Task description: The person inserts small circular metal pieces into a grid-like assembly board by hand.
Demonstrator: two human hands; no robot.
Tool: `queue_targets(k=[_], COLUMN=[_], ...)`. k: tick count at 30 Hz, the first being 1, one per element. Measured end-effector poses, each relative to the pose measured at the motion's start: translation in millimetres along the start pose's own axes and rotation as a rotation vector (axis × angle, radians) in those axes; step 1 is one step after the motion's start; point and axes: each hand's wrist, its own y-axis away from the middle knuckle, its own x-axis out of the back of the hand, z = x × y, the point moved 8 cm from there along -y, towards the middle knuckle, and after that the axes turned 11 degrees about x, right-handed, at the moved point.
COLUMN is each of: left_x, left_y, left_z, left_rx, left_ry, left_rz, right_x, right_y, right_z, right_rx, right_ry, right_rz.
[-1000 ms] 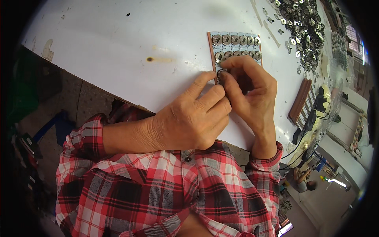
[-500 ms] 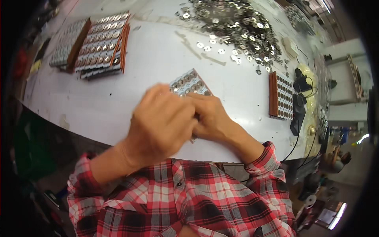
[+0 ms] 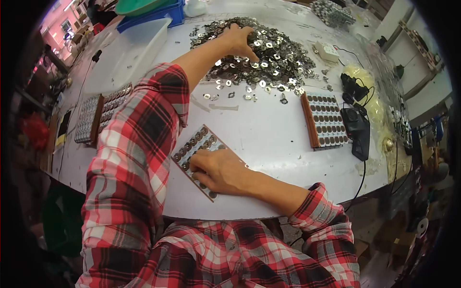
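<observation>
The left hand reaches across the bench onto a heap of small shiny metal pieces, its thumb and fingers spread apart. The right hand rests, fingers curled, on a circuit-board panel lying askew near the bench's front edge; whether those fingers pinch a piece I cannot tell. Round parts sit in rows on the panel.

Workshop, with heaped metal parts
</observation>
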Motion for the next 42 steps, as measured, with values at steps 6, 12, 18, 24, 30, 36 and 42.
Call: queue_targets(k=[6,12,18,24,30,36,42], left_x=[-21.9,-44.6,-62.4,-30.9,-14.5,7.8,0.3], left_y=[32.2,76.4,118.8,128.8,128.3,227.8,359.8], left_z=[34.3,42.5,68.5,53.3,-10.4,-52.9,-10.9], left_rx=[0.021,-0.103,-0.327,-0.217,-0.247,-0.308,-0.316], left_ry=[-0.096,0.038,0.395,0.628,0.398,0.245,0.249], left_rz=[0.040,-0.083,-0.409,-0.410,-0.152,0.312,0.349], right_x=[3.5,2.5,0.8,2.0,9.8,139.8,123.6], right_y=[3.7,0.6,2.9,2.2,2.3,31.9,36.0], right_z=[3.2,0.1,-3.5,-1.0,-0.4,40.0,76.1], right_rx=[0.026,0.039,0.051,0.064,0.060,-0.290,-0.314], right_ry=[0.015,0.040,0.076,0.118,-0.003,0.715,0.306], right_rz=[0.065,0.067,0.084,0.035,-0.007,0.187,0.179])
